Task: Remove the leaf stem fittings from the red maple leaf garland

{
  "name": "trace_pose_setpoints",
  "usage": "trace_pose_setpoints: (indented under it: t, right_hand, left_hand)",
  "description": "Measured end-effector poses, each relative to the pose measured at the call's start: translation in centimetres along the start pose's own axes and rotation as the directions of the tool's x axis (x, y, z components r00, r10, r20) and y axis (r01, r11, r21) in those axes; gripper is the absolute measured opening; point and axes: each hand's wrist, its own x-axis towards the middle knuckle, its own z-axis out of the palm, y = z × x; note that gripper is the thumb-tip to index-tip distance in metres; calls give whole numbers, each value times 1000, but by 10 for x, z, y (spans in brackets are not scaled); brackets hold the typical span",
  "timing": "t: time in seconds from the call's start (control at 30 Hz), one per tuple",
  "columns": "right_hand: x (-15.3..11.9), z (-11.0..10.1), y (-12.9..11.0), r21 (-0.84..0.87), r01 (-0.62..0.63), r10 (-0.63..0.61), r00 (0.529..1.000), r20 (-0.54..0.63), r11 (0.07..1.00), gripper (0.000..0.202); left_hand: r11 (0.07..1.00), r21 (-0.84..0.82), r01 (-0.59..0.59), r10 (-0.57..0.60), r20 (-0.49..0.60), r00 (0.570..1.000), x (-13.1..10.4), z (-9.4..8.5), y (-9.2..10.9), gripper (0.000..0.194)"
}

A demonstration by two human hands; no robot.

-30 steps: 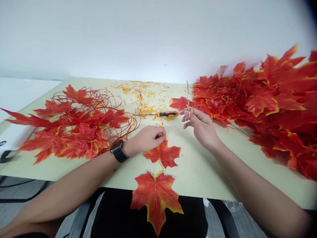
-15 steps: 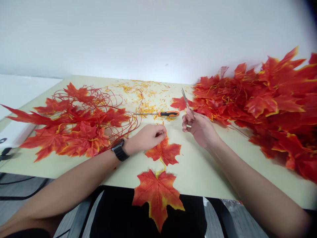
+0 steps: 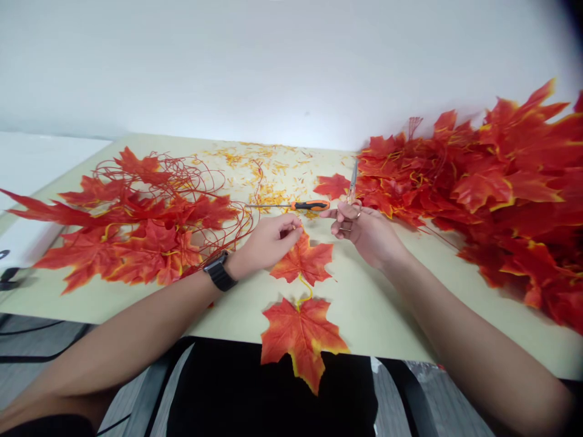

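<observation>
Left grip pinches upper leaf; right grip half-curls around scissors — lower leaf now sits further onto counter, better supported.

You have bare bench on the near side of your right hand — ahead, the screwdriver and right leaf heap obstruct you.

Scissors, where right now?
Head view, right of centre: the scissors are in the right hand, just right of the orange-and-black screwdriver handle.
</observation>
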Motion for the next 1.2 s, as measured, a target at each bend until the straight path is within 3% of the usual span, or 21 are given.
trace_pose_setpoints:
  t: [0.2, 0.4, 0.57, 0.8, 1.2]
  right_hand:
    - [4, -4, 4, -89, 44, -50, 996, -78, 995, 37]
    - [6, -3, 7, -119, 112, -125, 986, -111, 987, 36]
    - [4, -3, 4, -72, 126, -136, 980, -148, 989, 37]
    - [3, -4, 0, -51, 146, -152, 976, -155, 988, 60]
    - [4, -3, 2, -70, 175, -185, 966, -182, 982, 60]
  left_hand:
    - [986, -154, 60, -78, -113, 991, 3, 2, -5, 16]
    - [963, -258, 80, -122, -151, 981, 4, 2, -9, 14]
    - [962, -260, 79, -123, -155, 980, 5, 2, -8, 15]
    - [962, -263, 73, -119, -160, 980, 5, 3, -6, 13]
    - [955, -285, 79, -129, -163, 978, 5, 2, -4, 15]
